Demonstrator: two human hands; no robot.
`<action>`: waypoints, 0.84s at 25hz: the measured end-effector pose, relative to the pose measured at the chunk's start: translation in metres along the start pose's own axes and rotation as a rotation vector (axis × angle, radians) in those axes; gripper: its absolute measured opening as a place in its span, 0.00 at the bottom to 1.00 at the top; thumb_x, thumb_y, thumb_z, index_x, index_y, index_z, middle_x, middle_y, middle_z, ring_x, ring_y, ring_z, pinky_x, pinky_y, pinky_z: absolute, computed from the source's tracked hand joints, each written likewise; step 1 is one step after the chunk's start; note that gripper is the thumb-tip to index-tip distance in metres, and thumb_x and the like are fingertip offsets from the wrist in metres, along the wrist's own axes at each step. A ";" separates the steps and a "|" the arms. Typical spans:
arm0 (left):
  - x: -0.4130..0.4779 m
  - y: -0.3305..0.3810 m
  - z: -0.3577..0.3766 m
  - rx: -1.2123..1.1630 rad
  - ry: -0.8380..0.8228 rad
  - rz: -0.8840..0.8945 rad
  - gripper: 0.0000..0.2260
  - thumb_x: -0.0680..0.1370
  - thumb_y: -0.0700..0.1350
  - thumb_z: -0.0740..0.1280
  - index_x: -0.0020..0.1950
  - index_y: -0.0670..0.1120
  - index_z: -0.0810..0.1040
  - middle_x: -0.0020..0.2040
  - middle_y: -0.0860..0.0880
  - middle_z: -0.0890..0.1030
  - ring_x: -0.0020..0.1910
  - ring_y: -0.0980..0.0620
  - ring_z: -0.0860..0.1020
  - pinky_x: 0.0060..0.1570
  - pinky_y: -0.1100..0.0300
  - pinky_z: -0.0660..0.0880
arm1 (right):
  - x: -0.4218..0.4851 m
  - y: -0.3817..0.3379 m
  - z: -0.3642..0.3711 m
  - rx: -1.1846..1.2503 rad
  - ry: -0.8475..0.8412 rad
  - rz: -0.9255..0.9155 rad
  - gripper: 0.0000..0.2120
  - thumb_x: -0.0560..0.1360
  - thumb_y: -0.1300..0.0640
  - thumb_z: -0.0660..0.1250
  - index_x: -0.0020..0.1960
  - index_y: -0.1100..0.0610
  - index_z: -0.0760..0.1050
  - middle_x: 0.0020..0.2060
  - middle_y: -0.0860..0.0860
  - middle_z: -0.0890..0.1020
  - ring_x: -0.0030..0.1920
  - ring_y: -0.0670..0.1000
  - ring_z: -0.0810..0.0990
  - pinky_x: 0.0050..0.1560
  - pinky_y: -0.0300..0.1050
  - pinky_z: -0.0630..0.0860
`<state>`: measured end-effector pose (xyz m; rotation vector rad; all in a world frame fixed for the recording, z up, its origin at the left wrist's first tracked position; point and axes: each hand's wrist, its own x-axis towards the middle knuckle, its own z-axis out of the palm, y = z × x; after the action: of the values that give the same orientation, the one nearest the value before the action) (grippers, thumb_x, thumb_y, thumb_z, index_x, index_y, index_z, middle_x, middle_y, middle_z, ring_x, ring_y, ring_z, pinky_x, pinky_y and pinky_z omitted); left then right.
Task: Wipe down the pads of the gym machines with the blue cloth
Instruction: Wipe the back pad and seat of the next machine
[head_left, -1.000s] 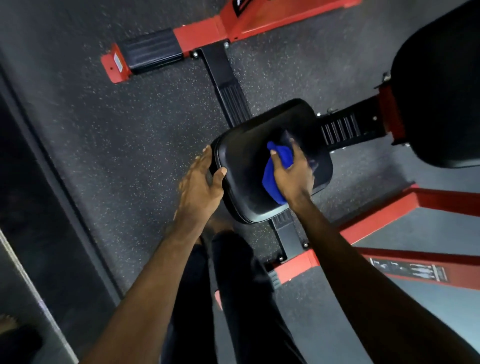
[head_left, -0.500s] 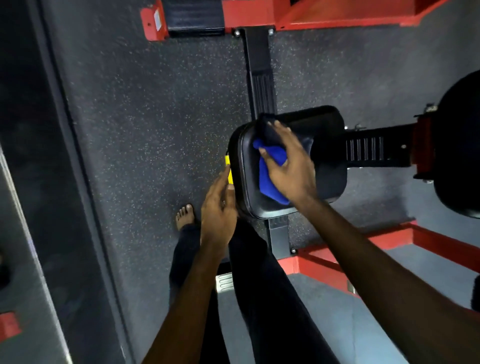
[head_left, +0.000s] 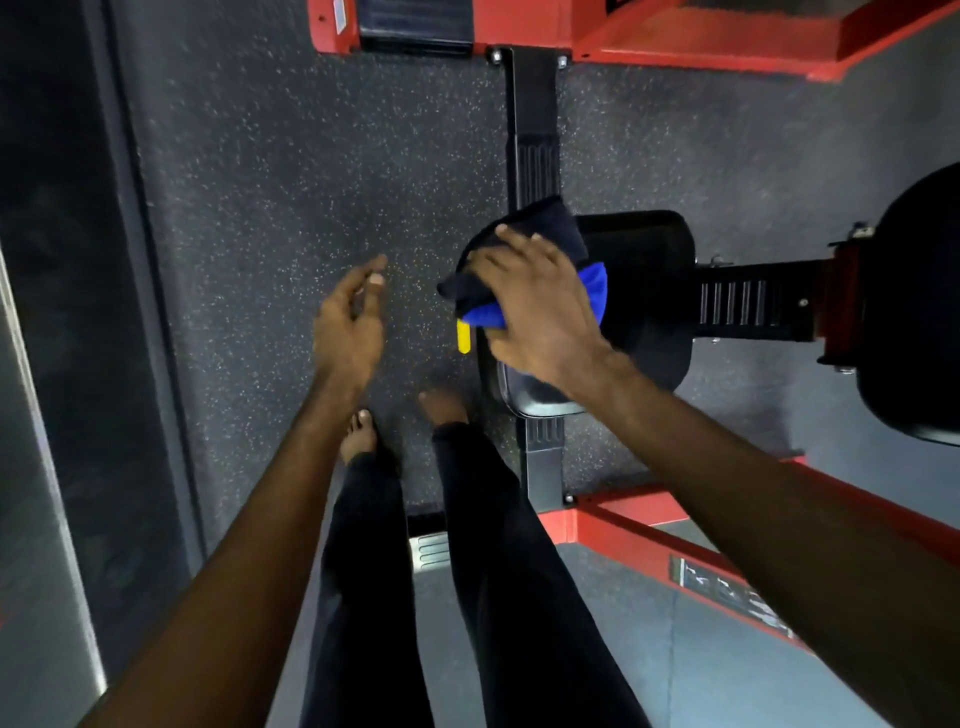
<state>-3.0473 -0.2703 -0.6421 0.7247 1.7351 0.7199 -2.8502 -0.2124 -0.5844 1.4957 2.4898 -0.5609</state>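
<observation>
A black seat pad of a red-framed gym machine sits at the middle right. My right hand lies flat over the blue cloth and presses it against the pad's left edge; the cloth's dark folded part sticks out above and left of the fingers. My left hand hovers over the floor to the left of the pad, fingers loosely spread, holding nothing. A small yellow lever shows just under the cloth at the pad's left side.
A larger black back pad is at the right edge, joined by a black ribbed bar. Red frame rails run across the top and lower right. Speckled rubber floor lies to the left. My bare feet stand just below the pad.
My left hand let go of the pad's left edge and moved left over the floor. My right hand slid the cloth to the pad's left edge. The view shifted right and down.
</observation>
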 end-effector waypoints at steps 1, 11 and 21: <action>0.005 0.005 -0.005 -0.015 -0.014 0.029 0.15 0.85 0.49 0.59 0.71 0.54 0.76 0.69 0.52 0.78 0.69 0.52 0.75 0.67 0.60 0.73 | -0.016 0.000 0.006 -0.027 0.037 -0.040 0.30 0.66 0.53 0.72 0.69 0.54 0.74 0.69 0.48 0.75 0.77 0.53 0.64 0.76 0.53 0.59; 0.025 0.061 0.045 0.284 -0.434 0.270 0.19 0.85 0.53 0.60 0.76 0.57 0.69 0.73 0.55 0.73 0.71 0.59 0.68 0.68 0.66 0.64 | -0.073 -0.010 0.056 0.545 0.491 0.473 0.30 0.71 0.59 0.71 0.73 0.56 0.72 0.72 0.50 0.73 0.74 0.50 0.69 0.73 0.55 0.67; 0.055 0.068 0.053 0.372 -0.548 0.289 0.24 0.77 0.57 0.70 0.72 0.50 0.76 0.69 0.54 0.77 0.68 0.58 0.74 0.72 0.53 0.69 | -0.080 -0.054 0.061 0.454 0.466 0.637 0.37 0.65 0.58 0.67 0.75 0.52 0.70 0.75 0.49 0.70 0.76 0.54 0.66 0.74 0.54 0.65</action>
<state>-3.0017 -0.1790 -0.6358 1.3129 1.2759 0.3347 -2.8617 -0.3247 -0.6003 2.7077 2.0222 -0.7421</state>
